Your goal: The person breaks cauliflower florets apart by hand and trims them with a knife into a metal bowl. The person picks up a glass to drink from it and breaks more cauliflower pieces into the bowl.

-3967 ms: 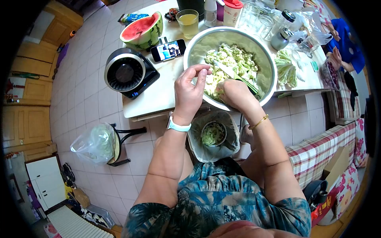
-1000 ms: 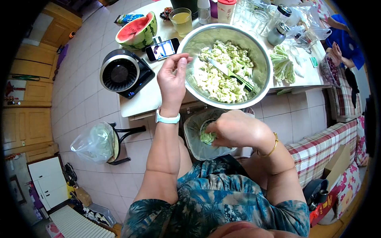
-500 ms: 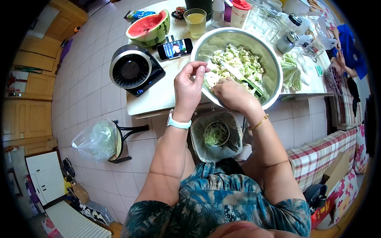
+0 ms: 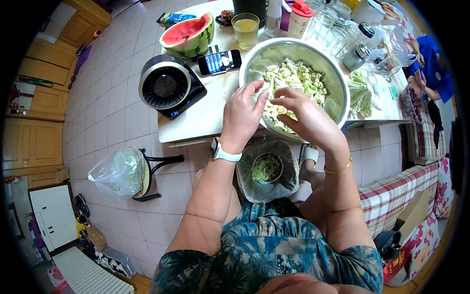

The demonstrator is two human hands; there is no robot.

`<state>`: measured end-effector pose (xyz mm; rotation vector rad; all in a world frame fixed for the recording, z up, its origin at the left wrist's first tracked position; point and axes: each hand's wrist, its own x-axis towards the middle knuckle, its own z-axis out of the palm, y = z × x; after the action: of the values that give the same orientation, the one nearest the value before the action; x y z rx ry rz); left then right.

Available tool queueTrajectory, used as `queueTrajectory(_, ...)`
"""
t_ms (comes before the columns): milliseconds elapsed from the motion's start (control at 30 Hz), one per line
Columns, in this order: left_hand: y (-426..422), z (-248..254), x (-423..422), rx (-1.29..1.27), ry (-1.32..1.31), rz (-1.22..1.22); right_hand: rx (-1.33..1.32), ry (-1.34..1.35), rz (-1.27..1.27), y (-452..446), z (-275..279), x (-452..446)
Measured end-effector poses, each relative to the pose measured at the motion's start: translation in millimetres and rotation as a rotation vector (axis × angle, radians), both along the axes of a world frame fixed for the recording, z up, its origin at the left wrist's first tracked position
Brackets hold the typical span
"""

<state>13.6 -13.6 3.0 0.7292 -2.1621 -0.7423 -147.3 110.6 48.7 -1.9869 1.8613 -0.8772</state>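
A large metal bowl (image 4: 338, 105) on the table holds many pale green-white cauliflower pieces (image 4: 311, 81). Over its near left rim is my left hand (image 4: 242, 117), fingers curled toward the thumb; whatever is pinched between them is too small to make out. My right hand (image 4: 313, 117) hovers above the bowl's near side, fingers bent and spread apart, its fingertips close to those of my left. Part of a knife blade (image 4: 281, 83) shows among the pieces; my right hand hides the rest. Below the table edge, a lined bin (image 4: 245, 183) contains green scraps (image 4: 267, 168).
Left of the bowl are a propped phone (image 4: 219, 62), a round black appliance (image 4: 166, 85), a cut watermelon (image 4: 188, 36) and a glass of yellow drink (image 4: 246, 32). Jars (image 4: 356, 56) and leafy stalks (image 4: 360, 93) lie right. Another person's hands (image 4: 421, 78) are at far right.
My right hand has lifted out of the cauliflower, its fingers spreading, and now covers the knife's green handle. My left hand has shifted slightly right and down.
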Motion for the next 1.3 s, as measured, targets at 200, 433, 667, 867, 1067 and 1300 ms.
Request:
queueTrajectory(200, 5.3, 4.3, -7.8, 0.545, 0.110, -0.184, -0.075, -0.015, 0.006, 13.5, 11.9, 12.8)
queueTrajectory(433, 12.8, -0.2, -19.6, 0.479, 0.086, -0.296, -0.277, 0.170, -0.223, 10.1, -2.4, -15.6)
queueTrajectory(667, 16.8, 1.5, -24.0, -0.032, -0.096, -0.316, -0.237, 0.266, -0.206, 15.4, -14.7, -21.2)
queueTrajectory(867, 20.7, -3.2, -28.8, -0.214, -0.171, -0.300, -0.194, 0.272, -0.214, 19.6, -23.8, -17.0)
queueTrajectory(1067, 26.4, -0.4, -31.2, -0.263, -0.200, -0.233, -0.125, 0.310, -0.255, 19.8, -35.3, -11.8)
queueTrajectory(1300, 35.6, -2.1, -40.7, -0.301, -0.072, -0.131, -0.182, 0.252, -0.373, 16.3, -40.0, -2.7)
